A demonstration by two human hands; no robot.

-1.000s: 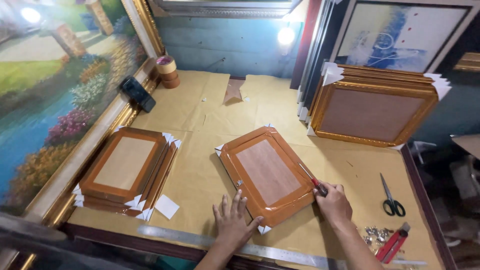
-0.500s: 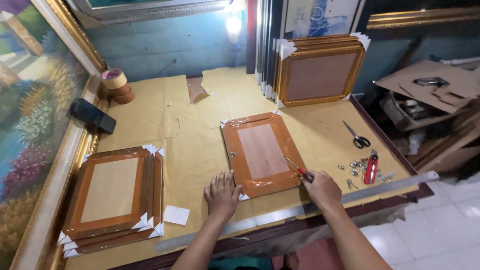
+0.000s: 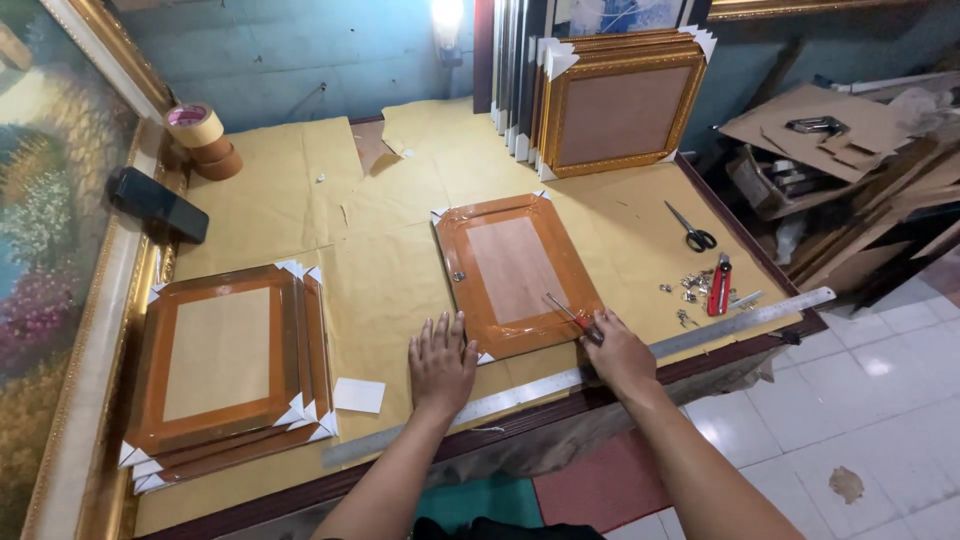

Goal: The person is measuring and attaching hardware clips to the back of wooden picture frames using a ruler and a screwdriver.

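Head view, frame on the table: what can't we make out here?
- Screwdriver handle: head view, hidden inside the right hand; tip too small to tell whether it touches the picture frame.
- Frame's near-left corner: covered by the left hand.
- Small metal hardware by the red cutter: too small to identify.
- Large painting: cut off by the left edge.

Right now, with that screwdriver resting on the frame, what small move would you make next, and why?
Probably steer the screwdriver tip onto the frame's right rail and press down. The right hand grips its red handle at the frame's lower right corner, with the shaft lying low over the wood, while the left hand lies flat at the lower left corner to steady the frame.
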